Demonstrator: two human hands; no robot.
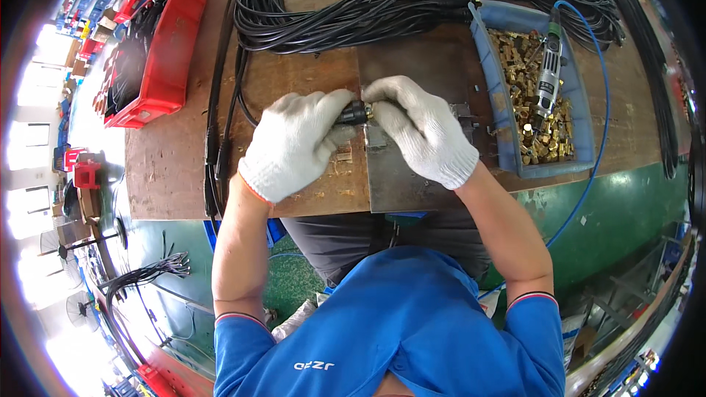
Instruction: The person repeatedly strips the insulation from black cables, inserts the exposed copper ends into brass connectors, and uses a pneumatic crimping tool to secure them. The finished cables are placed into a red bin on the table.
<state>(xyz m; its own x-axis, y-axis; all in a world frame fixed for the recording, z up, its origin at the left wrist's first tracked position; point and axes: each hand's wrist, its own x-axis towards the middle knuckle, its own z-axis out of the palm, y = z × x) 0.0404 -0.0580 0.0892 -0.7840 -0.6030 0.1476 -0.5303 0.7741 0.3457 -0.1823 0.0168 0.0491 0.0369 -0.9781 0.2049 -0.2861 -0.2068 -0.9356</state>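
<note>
Both my hands wear white knit gloves and meet over the middle of the workbench. My left hand (pixel 290 143) is closed around a black cable connector (pixel 354 113), which points to the right. At the connector's tip shows a small brass fitting (pixel 370 111), pinched between the thumb and fingers of my right hand (pixel 423 132). The right fingers partly cover the fitting, so its exact shape is hidden. Under the hands a dark metal plate (pixel 401 187) lies on the wooden bench (pixel 316 195), with a small metal fixture (pixel 376 137) just below the fingertips.
To the right, a blue bin (pixel 507 143) holds many brass fittings, with a grey rotary power tool (pixel 548 73) resting over it on a blue hose (pixel 607 95). Bundled black cables (pixel 331 26) cover the bench's far side. A red crate (pixel 176 48) stands at the left.
</note>
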